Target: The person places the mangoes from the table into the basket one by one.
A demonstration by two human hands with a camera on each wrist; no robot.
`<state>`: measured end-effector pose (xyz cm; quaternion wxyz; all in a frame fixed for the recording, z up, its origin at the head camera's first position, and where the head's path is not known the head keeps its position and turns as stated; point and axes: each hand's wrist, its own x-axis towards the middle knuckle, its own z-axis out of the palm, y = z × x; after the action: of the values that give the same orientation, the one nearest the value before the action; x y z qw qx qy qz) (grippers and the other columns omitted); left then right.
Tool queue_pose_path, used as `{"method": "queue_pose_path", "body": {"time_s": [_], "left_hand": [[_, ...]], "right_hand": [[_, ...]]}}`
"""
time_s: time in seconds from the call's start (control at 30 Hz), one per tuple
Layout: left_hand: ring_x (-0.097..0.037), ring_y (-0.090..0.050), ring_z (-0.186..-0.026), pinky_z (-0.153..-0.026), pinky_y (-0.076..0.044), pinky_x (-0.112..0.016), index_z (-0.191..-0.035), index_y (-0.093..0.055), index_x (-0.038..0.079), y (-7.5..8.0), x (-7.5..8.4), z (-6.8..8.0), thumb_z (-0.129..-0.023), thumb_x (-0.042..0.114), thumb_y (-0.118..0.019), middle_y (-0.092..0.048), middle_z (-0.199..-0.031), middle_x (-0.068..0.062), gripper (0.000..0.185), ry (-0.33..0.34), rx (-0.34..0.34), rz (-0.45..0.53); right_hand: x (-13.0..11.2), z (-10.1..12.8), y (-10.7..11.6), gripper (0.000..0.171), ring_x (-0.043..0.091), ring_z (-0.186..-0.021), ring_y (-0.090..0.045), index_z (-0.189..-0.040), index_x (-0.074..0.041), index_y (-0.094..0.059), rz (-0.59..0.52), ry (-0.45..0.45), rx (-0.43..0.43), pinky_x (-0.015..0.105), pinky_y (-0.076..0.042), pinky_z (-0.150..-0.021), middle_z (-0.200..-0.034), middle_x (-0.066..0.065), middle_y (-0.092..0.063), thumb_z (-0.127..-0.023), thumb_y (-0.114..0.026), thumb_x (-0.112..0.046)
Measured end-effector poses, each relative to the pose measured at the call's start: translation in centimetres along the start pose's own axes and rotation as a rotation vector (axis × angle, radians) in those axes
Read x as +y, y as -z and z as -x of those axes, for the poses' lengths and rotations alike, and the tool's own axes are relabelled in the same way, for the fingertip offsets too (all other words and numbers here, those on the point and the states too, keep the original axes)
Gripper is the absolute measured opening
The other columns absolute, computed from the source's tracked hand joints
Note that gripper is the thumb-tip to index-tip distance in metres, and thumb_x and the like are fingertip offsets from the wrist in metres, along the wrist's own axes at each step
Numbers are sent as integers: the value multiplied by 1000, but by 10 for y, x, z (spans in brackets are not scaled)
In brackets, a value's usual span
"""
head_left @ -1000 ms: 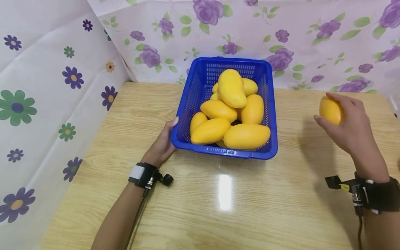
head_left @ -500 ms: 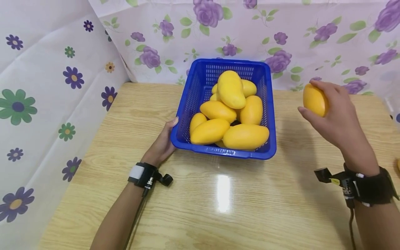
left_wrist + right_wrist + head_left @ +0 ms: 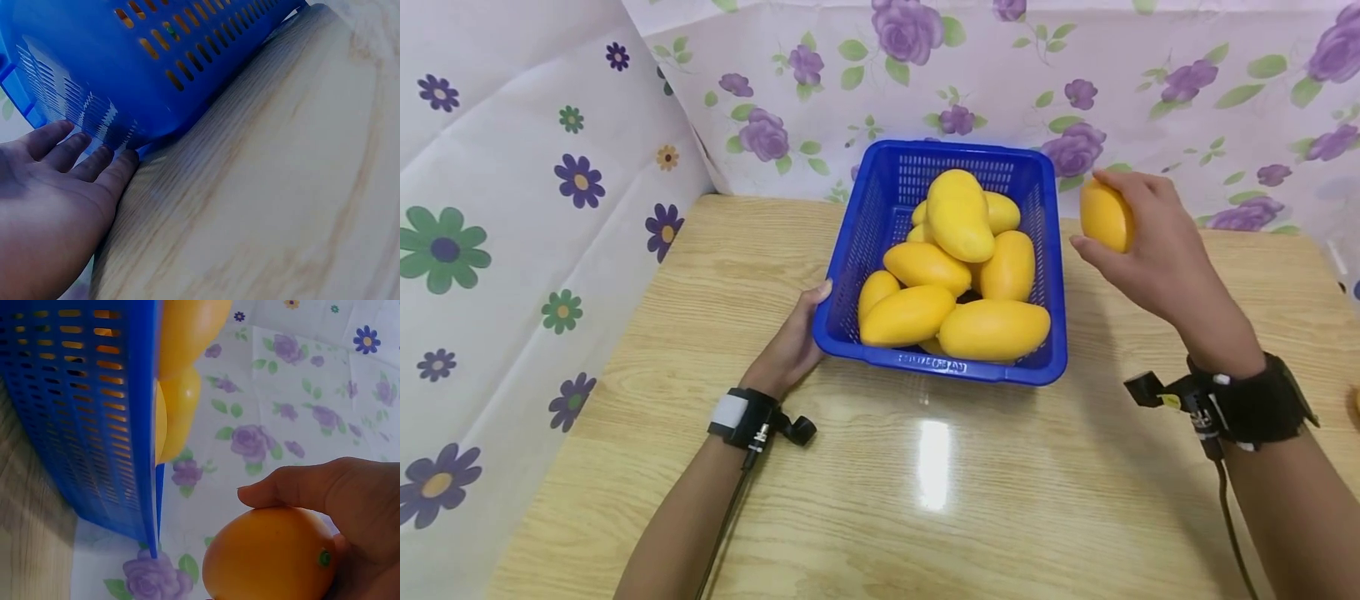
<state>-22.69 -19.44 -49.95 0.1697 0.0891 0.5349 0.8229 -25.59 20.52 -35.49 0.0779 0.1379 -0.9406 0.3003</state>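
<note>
We saw a pale wood-grain laminate table (image 3: 925, 500) with a bright patch of overhead light reflected near its middle. Behind it hung a white sheet printed with purple roses and green leaves (image 3: 1150, 67), and on the left a second white sheet with purple and green daisies (image 3: 512, 208); the two met at the far left corner of the table.

On the table stood a blue perforated plastic basket (image 3: 1051, 275) heaped with smooth yellow mangoes (image 3: 958, 215).

Our left hand (image 3: 786, 350) lay flat on the table, its straight fingers (image 3: 94, 156) touching the basket's near left corner.

Our right hand (image 3: 1150, 237) was raised just right of the basket's rim, fingers curled round one more yellow mango (image 3: 1105, 215), clear of the table.
</note>
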Motion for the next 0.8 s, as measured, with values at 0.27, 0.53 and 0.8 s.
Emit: {"method": "queue_pose_path", "body": {"time_s": [0.27, 0.53, 0.8], "left_hand": [[-17, -52, -118, -100, -45, -30, -155, -32, 7, 0, -1, 0, -101, 49, -50, -51, -136, -7, 71, -7, -13, 17], [-17, -49, -121, -103, -42, -30, -156, -31, 7, 1, -1, -1, -100, 50, -53, -49, -138, -7, 74, -16, -32, 28], [-18, -48, -122, -104, -41, -31, -155, -31, 7, 3, -2, -2, -97, 52, -56, -48, -138, -7, 78, -11, -38, 32]], "right_hand": [[-18, -20, -15, 71, 45, -109, -45, -155, -8, -38, 9, 55, -52, 56, -43, -77, -149, 30, -35, -94, -70, -21], [-25, -32, -24, 72, 46, -118, -42, -157, -6, -35, 18, 64, -87, 58, -45, -82, -152, 30, -34, -95, -69, -21], [-23, -52, -35, 74, 51, -121, -41, -157, -1, -30, 53, 39, -153, 62, -42, -88, -150, 36, -30, -96, -66, -20]]}}
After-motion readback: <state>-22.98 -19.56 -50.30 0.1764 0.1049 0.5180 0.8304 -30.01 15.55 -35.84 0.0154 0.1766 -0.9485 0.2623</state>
